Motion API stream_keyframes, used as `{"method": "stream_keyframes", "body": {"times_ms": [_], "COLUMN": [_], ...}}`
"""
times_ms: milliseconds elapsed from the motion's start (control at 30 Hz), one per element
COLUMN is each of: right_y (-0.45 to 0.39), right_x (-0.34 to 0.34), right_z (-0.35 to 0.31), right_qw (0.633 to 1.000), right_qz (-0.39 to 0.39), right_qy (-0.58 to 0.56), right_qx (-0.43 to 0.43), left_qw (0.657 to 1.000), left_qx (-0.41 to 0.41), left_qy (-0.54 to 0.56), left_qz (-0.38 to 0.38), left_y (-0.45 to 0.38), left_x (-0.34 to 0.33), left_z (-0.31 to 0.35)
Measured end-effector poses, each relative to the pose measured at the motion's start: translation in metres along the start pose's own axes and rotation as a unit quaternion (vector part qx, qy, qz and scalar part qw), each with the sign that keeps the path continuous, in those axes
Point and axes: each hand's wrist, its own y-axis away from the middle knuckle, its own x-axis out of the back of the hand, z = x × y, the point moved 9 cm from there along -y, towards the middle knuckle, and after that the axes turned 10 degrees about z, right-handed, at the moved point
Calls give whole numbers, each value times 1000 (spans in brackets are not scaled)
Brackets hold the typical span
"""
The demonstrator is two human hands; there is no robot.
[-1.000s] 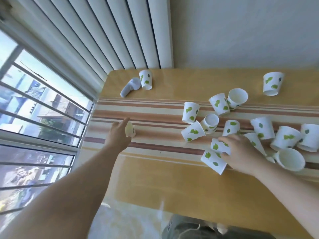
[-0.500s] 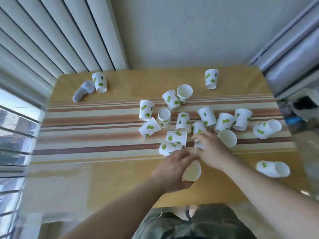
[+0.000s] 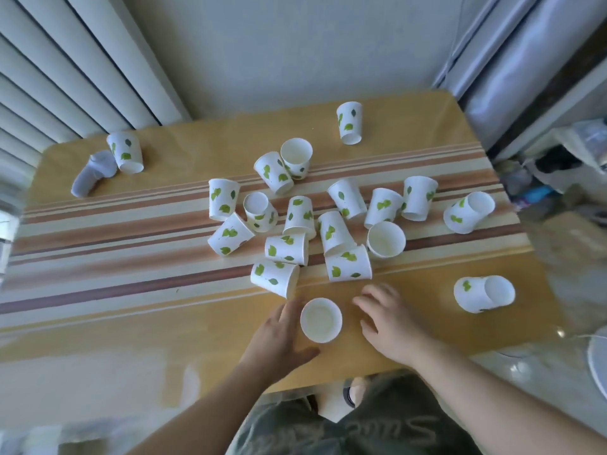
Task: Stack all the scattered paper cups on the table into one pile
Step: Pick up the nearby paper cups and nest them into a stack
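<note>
Several white paper cups with green leaf prints lie scattered on the striped yellow table [image 3: 138, 290], most in a cluster [image 3: 297, 218] at its middle. Some stand, some lie on their sides. One upright paper cup [image 3: 321, 320] stands near the front edge, mouth up. My left hand [image 3: 279, 336] curls around its left side, fingers against the wall and thumb just under the rim. My right hand [image 3: 387, 323] hovers to the right of that cup, fingers spread, holding nothing. Single cups lie apart at the far left [image 3: 126, 152], far back [image 3: 349, 123] and right [image 3: 483, 293].
A pale blue-grey object [image 3: 92, 174] lies by the far-left cup. Vertical blinds stand behind the table at the left, a wall behind it, and clutter sits past its right edge. The table's front edge is close to my body.
My view swung right from the window to the whole table. My left hand carried a cup from the left side to the front middle and stood it upright. My right hand drew back from the cluster.
</note>
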Motion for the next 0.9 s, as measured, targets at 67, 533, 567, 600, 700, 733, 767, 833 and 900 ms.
{"method": "stream_keyframes", "body": {"times_ms": [67,533,567,600,700,733,767,833,900], "right_y": [-8,7,6,6,9,12,16,22,27], "right_x": [-17,-30,-32,-33,-34,-33,-32,-33,-36], "right_z": [12,15,15,16,16,16,15,14,14], "right_qw": [996,929,935,943,960,961,963,965,965], "right_qz": [60,309,294,276,234,232,231,227,227], "right_qy": [-2,85,89,95,92,84,77,66,66], "right_qx": [59,188,176,162,126,121,116,113,111], "left_qw": [998,961,962,962,965,966,966,966,965], "left_qx": [-16,-105,-103,-105,-95,-90,-87,-82,-78], "left_qy": [0,-53,-43,-38,-47,-50,-51,-52,-68], "left_qz": [67,252,250,249,238,236,237,240,242], "left_y": [-3,18,20,22,26,27,28,30,29], "left_x": [-6,-21,-21,-21,-20,-19,-19,-19,-22], "left_z": [-4,-9,-9,-7,-1,0,2,4,1]}}
